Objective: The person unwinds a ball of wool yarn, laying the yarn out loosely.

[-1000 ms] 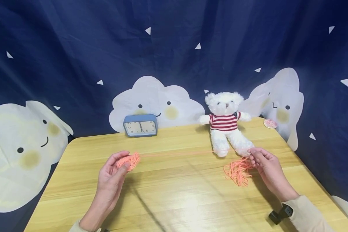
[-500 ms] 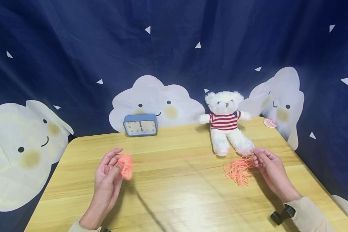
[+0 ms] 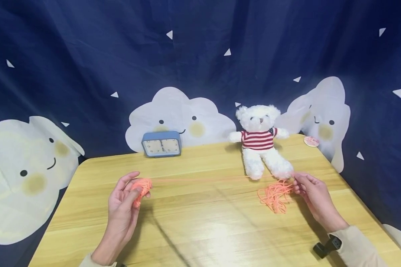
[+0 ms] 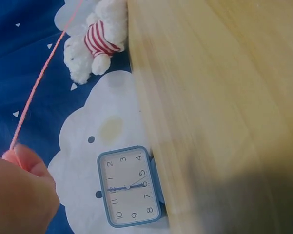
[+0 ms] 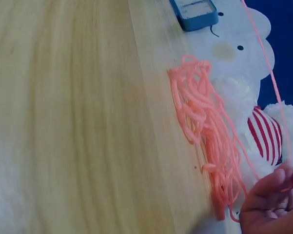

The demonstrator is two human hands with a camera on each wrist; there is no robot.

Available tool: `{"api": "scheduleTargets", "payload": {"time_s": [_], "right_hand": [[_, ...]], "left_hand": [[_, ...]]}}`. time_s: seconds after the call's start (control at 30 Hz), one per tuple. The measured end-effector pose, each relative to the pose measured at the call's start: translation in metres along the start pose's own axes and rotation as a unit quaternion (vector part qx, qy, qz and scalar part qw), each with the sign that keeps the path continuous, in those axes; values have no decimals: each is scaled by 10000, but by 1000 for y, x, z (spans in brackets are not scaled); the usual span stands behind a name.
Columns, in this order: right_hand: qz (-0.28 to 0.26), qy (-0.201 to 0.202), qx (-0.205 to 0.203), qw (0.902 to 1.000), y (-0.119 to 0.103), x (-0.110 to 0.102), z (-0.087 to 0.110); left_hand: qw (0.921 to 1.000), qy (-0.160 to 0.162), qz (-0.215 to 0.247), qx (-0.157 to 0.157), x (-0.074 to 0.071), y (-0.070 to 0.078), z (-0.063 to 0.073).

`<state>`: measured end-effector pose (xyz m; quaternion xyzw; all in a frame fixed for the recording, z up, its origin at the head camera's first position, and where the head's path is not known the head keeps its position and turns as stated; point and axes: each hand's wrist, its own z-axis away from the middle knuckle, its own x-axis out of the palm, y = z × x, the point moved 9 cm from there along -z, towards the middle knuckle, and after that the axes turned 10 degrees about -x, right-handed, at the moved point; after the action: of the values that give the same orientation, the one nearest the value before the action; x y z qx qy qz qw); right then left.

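Observation:
In the head view my left hand [image 3: 121, 202] grips a small wound bundle of orange yarn [image 3: 143, 187] between thumb and fingers, above the table's left half. From it a single yarn strand [image 4: 35, 87] runs taut across to my right hand [image 3: 315, 196], which pinches it between thumb and fingertips. A loose, tangled heap of the same yarn [image 5: 205, 117] lies on the table beside the right hand, in front of the teddy bear [image 3: 258, 142]. Most of the bundle is hidden behind the hand in the left wrist view.
A blue alarm clock [image 3: 162, 144] stands at the back edge of the wooden table [image 3: 204, 226]. The white bear in a striped shirt sits at the back right. A round pink disc [image 3: 311, 141] lies by the far right corner. A dark blue curtain [image 3: 200, 55] hangs behind.
My left hand has shifted slightly left, and the bundle has turned in its fingers. The right hand has drifted a little right, still pinching the strand.

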<state>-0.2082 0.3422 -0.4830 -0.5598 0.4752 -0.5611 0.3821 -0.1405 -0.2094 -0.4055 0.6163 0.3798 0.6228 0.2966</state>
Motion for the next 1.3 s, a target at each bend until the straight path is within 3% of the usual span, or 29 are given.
{"api": "scheduleTargets", "payload": {"time_s": [0.2, 0.37, 0.47, 0.7, 0.83, 0.97, 1.07, 1.2, 1.3], "right_hand": [[1124, -89, 645, 9915, 10, -17, -1], [2302, -457, 908, 9678, 13, -24, -5], [2787, -645, 789, 9550, 11, -22, -6], [3363, -932, 559, 9355, 5, -3, 1], [3705, -496, 106, 9274, -9, 5, 6], [3519, 115, -379, 9352, -20, 20, 12], [3066, 138, -639, 9496, -20, 42, 14], [2259, -456, -705, 9705, -10, 86, 11], [1776, -1199, -522, 9754, 4, 125, 7]], "left_hand": [[9986, 509, -21, -114, -8, -3, -1], [9983, 465, -208, -298, -7, -6, -1], [9976, 387, -420, -402, -3, -9, -2], [9930, 363, -1002, -499, 2, -15, -4], [9922, 155, -1123, -513, 5, -17, -6], [9927, -19, -1069, -566, 7, -19, -6], [9934, -112, -999, -545, 9, -20, -7], [9951, -319, -826, -444, 14, -19, -8], [9955, -424, -774, -348, 16, -18, -8]]}}
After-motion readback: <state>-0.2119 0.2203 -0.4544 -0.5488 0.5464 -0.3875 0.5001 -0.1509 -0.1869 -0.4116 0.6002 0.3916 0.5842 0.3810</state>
